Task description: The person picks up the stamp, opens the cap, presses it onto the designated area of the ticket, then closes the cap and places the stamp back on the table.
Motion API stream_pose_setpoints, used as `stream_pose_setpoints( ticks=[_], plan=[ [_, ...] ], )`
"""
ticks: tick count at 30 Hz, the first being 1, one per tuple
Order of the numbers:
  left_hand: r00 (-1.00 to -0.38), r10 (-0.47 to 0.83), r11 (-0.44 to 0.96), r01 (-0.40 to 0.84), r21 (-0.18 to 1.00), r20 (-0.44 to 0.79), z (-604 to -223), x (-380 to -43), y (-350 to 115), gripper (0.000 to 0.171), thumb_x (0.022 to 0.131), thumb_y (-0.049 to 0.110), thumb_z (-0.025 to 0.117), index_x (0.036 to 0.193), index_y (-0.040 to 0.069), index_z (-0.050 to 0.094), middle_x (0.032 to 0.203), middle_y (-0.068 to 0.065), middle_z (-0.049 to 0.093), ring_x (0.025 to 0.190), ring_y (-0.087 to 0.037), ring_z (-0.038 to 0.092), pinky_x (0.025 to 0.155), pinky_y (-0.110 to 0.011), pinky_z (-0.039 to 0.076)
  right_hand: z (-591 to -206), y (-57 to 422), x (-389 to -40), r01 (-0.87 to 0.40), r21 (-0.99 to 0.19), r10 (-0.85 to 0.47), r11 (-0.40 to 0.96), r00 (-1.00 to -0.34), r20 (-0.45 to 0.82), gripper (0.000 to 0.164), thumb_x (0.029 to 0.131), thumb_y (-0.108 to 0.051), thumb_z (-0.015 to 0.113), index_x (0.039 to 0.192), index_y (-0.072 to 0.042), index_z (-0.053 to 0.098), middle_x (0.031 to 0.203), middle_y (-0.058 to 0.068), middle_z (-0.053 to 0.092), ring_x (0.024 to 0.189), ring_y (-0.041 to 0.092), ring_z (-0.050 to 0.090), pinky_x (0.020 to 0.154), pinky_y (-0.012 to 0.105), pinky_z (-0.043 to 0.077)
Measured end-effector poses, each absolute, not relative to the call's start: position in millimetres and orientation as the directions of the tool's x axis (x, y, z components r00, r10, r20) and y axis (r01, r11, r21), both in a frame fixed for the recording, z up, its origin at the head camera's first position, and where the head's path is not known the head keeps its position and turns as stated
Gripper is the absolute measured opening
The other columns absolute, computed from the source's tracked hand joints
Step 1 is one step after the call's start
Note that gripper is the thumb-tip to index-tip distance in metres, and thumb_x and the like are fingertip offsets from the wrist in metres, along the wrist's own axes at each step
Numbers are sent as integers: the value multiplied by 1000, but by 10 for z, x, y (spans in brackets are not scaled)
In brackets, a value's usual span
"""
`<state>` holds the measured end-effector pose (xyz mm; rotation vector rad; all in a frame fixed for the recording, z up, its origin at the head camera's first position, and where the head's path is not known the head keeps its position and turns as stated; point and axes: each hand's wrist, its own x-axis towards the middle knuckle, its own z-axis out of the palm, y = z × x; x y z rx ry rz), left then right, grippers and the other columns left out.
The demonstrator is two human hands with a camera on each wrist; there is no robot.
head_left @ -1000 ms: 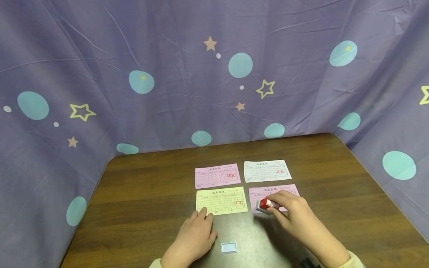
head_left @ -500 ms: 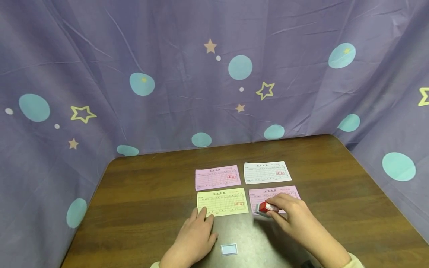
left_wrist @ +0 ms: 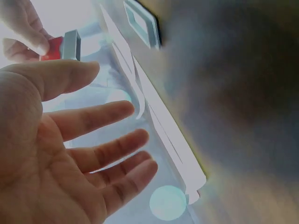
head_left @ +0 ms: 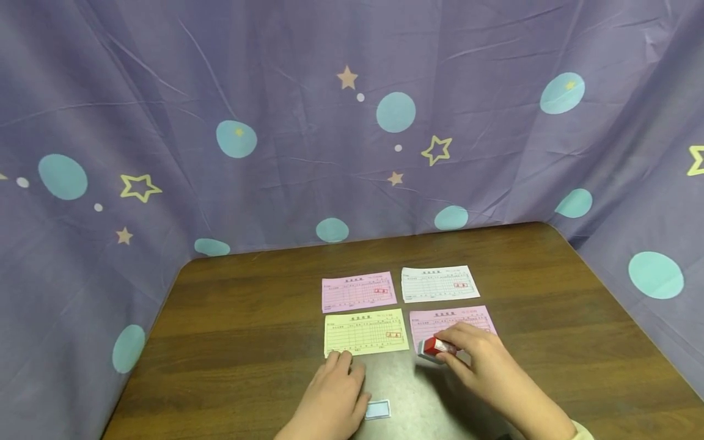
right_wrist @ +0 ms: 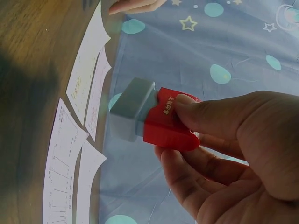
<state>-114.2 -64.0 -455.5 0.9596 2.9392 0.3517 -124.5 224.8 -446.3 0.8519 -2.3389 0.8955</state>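
My right hand (head_left: 478, 363) pinches a red rubber stamp (right_wrist: 170, 123) by its handle between thumb and fingers. The stamp's grey base (right_wrist: 133, 109) points away from the palm; in the head view it overlaps the lower left corner of a pink slip (head_left: 426, 321). My left hand (head_left: 332, 397) holds nothing, its fingers spread and lightly bent in the left wrist view. Its fingertips are at the lower edge of a yellow slip (head_left: 357, 333), and its thumb is beside a small light-blue rectangular cap (head_left: 378, 409) lying on the table.
Another pink slip (head_left: 352, 293) and a white slip (head_left: 434, 290) lie farther back, both with red boxed imprints, as on the yellow one. The wooden table (head_left: 236, 342) ends at a purple curtain (head_left: 297, 153) with stars and dots.
My left hand has moved right and slightly back toward me, off the yellow slip, to the light-blue cap. My right hand keeps hold of the stamp almost in place.
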Motion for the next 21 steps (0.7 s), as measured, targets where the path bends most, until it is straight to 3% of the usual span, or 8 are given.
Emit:
stream_pose_setpoints(
  ticks=[7, 13, 21],
  plan=[
    [-780, 624, 762, 594, 258, -45, -4595, -1100, -575, 21, 89, 27, 78, 89, 8, 69, 79, 7, 46, 73, -9, 44, 67, -29, 47, -4503, 2222, -1202, -705, -436, -386, 559, -687, 616, 30, 74, 0, 85, 100, -10, 74, 90, -9, 67, 76, 3, 60, 70, 17, 48],
    [-741, 671, 730, 650, 212, -38, -4698, -1052, -530, 23, 83, 27, 81, 77, 11, 66, 73, 8, 44, 66, -6, 43, 61, -24, 45, -4546, 2196, -1143, -705, -465, -387, 536, -694, 607, 32, 74, 3, 84, 101, -10, 74, 91, -8, 67, 77, 4, 61, 69, 17, 50],
    [-745, 662, 743, 640, 196, -78, -4750, -1038, -493, 25, 79, 28, 85, 76, 11, 67, 71, 8, 44, 64, -6, 43, 60, -25, 46, -4612, 2164, -1102, -733, -467, -403, 495, -669, 624, 29, 76, 0, 83, 101, -11, 73, 91, -8, 68, 77, 4, 61, 70, 17, 50]
  ],
)
